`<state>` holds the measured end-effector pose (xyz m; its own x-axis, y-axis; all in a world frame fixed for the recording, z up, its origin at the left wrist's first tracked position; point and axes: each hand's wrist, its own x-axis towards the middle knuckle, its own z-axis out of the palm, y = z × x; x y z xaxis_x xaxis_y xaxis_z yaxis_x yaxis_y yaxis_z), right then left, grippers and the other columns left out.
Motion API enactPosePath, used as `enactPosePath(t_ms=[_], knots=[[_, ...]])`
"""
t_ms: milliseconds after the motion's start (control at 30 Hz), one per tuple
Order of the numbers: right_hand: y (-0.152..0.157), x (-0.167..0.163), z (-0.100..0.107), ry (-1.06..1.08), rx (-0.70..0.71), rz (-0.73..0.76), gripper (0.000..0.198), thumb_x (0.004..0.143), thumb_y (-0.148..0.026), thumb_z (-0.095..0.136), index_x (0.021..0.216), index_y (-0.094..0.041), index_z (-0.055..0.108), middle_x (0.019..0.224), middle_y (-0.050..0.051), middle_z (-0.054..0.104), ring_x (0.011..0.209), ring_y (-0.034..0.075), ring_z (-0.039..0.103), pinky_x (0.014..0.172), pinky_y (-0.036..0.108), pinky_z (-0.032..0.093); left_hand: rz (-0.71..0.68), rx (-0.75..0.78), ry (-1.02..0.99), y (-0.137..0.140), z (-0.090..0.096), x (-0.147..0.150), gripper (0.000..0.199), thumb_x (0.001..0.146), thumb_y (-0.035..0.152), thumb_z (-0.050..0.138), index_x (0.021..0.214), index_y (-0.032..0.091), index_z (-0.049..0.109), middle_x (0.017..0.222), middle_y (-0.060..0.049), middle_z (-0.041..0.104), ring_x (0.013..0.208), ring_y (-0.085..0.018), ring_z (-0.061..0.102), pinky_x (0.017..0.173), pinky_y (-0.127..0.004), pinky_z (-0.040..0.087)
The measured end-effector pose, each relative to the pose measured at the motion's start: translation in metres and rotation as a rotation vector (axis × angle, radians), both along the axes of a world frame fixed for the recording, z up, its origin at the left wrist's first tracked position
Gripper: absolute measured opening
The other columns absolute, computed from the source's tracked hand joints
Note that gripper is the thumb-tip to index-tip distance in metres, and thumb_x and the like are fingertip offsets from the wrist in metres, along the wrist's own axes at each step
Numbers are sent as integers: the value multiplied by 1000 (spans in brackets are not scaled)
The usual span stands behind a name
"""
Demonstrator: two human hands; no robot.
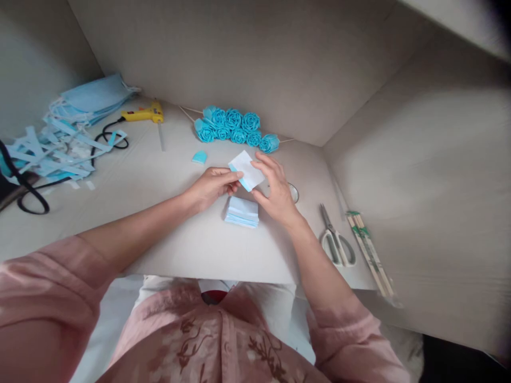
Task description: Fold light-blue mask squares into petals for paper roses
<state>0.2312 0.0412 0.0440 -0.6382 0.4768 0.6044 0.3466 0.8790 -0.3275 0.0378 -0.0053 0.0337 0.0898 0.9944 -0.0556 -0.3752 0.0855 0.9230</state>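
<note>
My left hand [217, 186] pinches the left corner of a small square of face-mask fabric [248, 169], white with a light blue edge, between thumb and fingers. Around the right side of that square curves my right hand [275, 183], its thumb and fingers apart; a fingertip overlaps the square, but I cannot tell if it presses on it. Just below both hands, a stack of cut fabric squares [241, 211] lies on the table. A small blue rounded piece [199, 157] rests up and left of my left hand.
Blue fabric roses [233, 127] on sticks lie at the back. To the left are a yellow glue gun [144, 114], face masks [93, 96] and cut strips [51, 151]. Scissors [334, 242], wrapped wooden sticks [371, 252] and a partly hidden round roll [294, 192] are at right.
</note>
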Motion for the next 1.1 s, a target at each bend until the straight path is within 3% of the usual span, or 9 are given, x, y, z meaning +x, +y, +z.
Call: enactPosePath(t_ms=[167, 267, 533, 767, 933, 1100], knots=[[0, -3, -4, 47, 84, 25, 22, 88, -18, 56, 102, -31, 67, 134, 2, 54, 133, 27, 42, 110, 52, 37, 11, -7, 75, -1, 0, 3, 38, 61, 45, 83, 61, 12, 64, 59, -1, 59, 56, -10, 52, 57, -25, 38], [0, -4, -3, 67, 70, 27, 12, 87, -23, 62, 82, -30, 70, 125, 1, 59, 127, 26, 45, 107, 50, 39, 47, 22, 165, 1, -2, 2, 39, 62, 48, 81, 60, 13, 63, 57, 0, 58, 55, -10, 51, 56, -25, 37], [-3, -7, -4, 152, -108, -16, 9, 87, -30, 64, 87, -28, 73, 131, 4, 57, 128, 25, 46, 102, 46, 44, 158, 56, 308, 0, 1, 3, 42, 64, 53, 77, 59, 14, 62, 54, 0, 56, 52, -9, 46, 52, -24, 34], [-7, -8, -4, 285, -317, -101, 8, 84, -31, 68, 84, -24, 70, 125, 7, 60, 119, 23, 57, 105, 43, 41, 132, 67, 343, -1, -1, 3, 40, 65, 51, 75, 57, 14, 61, 52, 1, 53, 51, -9, 45, 52, -24, 34], [-3, -10, -12, 369, -489, -58, 11, 83, -34, 67, 84, -23, 67, 116, 6, 65, 110, 20, 62, 95, 36, 49, 107, 64, 358, -3, 0, 4, 38, 67, 49, 74, 57, 14, 62, 51, 1, 53, 50, -9, 44, 51, -24, 33], [-4, -9, -9, 320, -466, -16, 10, 83, -30, 66, 90, -23, 65, 121, 6, 63, 114, 21, 60, 99, 37, 47, 99, 28, 253, -2, 0, 2, 35, 67, 44, 75, 58, 14, 61, 54, 0, 55, 51, -9, 47, 52, -24, 33]])
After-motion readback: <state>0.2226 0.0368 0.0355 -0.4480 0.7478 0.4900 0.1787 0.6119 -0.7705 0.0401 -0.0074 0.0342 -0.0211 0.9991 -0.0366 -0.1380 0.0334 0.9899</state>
